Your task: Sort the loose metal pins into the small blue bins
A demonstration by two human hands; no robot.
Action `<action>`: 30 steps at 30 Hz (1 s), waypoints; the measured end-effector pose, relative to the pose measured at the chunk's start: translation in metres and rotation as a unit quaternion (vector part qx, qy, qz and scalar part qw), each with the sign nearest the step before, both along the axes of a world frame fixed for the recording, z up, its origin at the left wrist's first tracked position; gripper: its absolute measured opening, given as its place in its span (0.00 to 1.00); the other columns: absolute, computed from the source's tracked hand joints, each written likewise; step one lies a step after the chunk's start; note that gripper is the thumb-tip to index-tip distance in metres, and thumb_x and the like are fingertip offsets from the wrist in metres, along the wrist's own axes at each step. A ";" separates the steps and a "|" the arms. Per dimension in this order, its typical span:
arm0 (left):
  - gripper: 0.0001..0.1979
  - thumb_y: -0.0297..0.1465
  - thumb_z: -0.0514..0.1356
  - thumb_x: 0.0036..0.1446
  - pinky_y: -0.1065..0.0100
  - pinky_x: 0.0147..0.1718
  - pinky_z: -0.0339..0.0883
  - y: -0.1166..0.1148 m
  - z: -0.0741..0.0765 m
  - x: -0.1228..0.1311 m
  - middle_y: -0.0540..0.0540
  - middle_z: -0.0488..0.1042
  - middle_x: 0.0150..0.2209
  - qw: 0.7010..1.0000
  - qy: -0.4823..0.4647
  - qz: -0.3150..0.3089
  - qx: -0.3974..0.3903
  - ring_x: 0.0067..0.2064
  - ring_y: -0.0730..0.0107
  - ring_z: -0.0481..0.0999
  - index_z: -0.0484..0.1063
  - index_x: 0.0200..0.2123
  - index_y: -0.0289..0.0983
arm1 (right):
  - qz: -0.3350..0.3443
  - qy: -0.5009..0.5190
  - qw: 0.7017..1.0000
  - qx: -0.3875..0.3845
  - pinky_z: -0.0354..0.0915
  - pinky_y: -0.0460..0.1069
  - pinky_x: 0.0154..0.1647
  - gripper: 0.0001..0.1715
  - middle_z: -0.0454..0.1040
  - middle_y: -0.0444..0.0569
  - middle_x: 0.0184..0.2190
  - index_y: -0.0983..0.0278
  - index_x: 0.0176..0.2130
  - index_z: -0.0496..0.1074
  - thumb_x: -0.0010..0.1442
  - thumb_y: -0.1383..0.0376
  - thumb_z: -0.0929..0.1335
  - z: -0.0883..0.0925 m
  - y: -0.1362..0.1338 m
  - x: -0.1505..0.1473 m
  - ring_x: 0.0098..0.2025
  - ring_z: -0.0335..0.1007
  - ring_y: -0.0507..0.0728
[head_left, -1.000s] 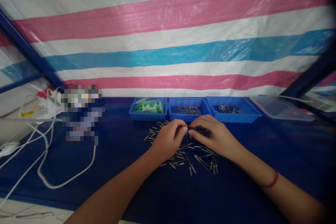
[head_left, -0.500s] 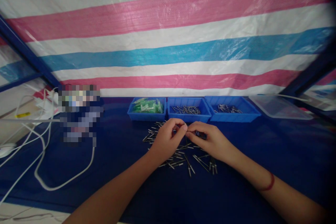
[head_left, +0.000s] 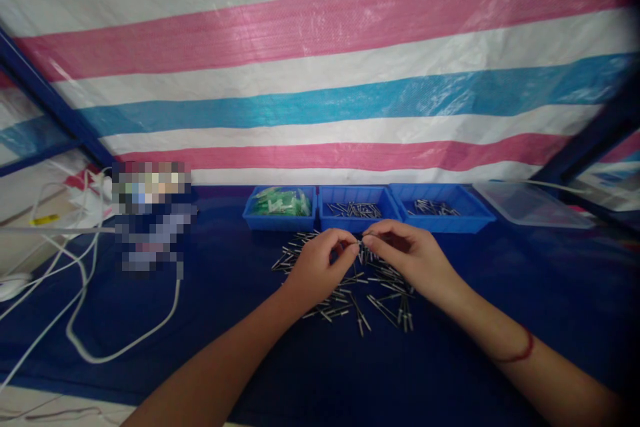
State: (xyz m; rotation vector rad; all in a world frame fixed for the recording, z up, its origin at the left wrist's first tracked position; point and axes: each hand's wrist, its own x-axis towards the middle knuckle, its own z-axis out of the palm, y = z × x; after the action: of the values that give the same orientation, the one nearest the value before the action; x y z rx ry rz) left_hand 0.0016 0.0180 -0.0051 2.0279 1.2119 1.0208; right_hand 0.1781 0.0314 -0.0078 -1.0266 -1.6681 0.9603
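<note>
My left hand (head_left: 325, 263) is closed in a pinch above a loose pile of thin metal pins (head_left: 357, 320), dark along the shaft with thicker silvery ends. Opposite it, my right hand (head_left: 413, 255) also pinches, thumb against forefinger. Between the two sets of fingertips a small metal pin (head_left: 361, 242) shows, mostly covered by the fingers. Both hands seem to grip it, one at either side. Just behind them stands the middle blue bin (head_left: 360, 220), with silvery pins inside.
To the left of the middle bin, another blue bin (head_left: 280, 223) holds green-and-white plastic packets. A third blue bin (head_left: 450, 223) contains more pins. A clear plastic lid (head_left: 535, 203) lies at the right. White cables (head_left: 83, 340) loop across the left of the blue table (head_left: 210, 280).
My right hand has shifted slightly up and to the right, uncovering more of the pile. My left hand stays nearly in place, and the fingertips still meet.
</note>
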 end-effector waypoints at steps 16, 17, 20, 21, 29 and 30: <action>0.08 0.34 0.56 0.59 0.70 0.37 0.63 0.004 0.002 -0.002 0.48 0.72 0.32 0.997 0.041 0.016 0.057 0.35 0.70 0.71 0.72 0.35 0.36 | -0.004 -0.113 0.987 0.116 0.62 0.49 0.31 0.05 0.73 0.46 0.30 0.61 0.34 0.72 0.58 0.65 0.66 0.005 0.000 0.005 0.31 0.67 0.54; 0.08 0.34 0.56 0.60 0.69 0.38 0.63 0.004 0.002 -0.003 0.48 0.72 0.32 0.997 0.051 0.021 0.062 0.36 0.70 0.71 0.72 0.36 0.36 | -0.005 -0.124 0.984 0.127 0.62 0.49 0.31 0.05 0.73 0.46 0.30 0.61 0.34 0.72 0.58 0.65 0.66 0.006 0.002 0.007 0.31 0.67 0.54; 0.12 0.36 0.56 0.60 0.65 0.42 0.62 0.004 0.002 -0.006 0.47 0.73 0.36 0.990 0.113 0.026 0.083 0.40 0.66 0.70 0.70 0.44 0.37 | -0.058 -0.158 0.971 0.169 0.62 0.50 0.31 0.06 0.73 0.46 0.30 0.61 0.34 0.72 0.58 0.63 0.65 0.009 0.011 0.018 0.32 0.68 0.55; 0.14 0.37 0.56 0.59 0.63 0.43 0.61 0.003 0.002 -0.007 0.46 0.73 0.39 0.985 0.144 0.022 0.091 0.42 0.64 0.70 0.70 0.46 0.38 | -0.093 -0.170 0.964 0.184 0.62 0.50 0.31 0.06 0.74 0.47 0.31 0.61 0.34 0.72 0.58 0.63 0.65 0.010 0.015 0.025 0.32 0.68 0.55; 0.21 0.48 0.53 0.58 0.55 0.45 0.57 -0.006 -0.002 -0.008 0.46 0.69 0.48 0.944 0.311 -0.025 0.105 0.50 0.56 0.64 0.70 0.49 0.46 | -0.360 -0.375 0.829 0.204 0.61 0.58 0.37 0.15 0.75 0.55 0.34 0.63 0.35 0.75 0.57 0.56 0.65 -0.005 0.054 0.082 0.38 0.69 0.66; 0.20 0.48 0.53 0.58 0.55 0.45 0.56 -0.006 -0.002 -0.008 0.46 0.70 0.48 0.943 0.316 -0.025 0.102 0.50 0.56 0.64 0.70 0.49 0.46 | -0.366 -0.387 0.821 0.205 0.61 0.58 0.37 0.16 0.75 0.57 0.35 0.63 0.36 0.75 0.57 0.55 0.64 -0.007 0.055 0.083 0.40 0.68 0.67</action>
State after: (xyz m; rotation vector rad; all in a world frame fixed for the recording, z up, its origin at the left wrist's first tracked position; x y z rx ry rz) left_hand -0.0067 0.0125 -0.0072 2.6543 1.3885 0.4832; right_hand 0.2616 0.0864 -0.0144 -1.6813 -1.7213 -0.3855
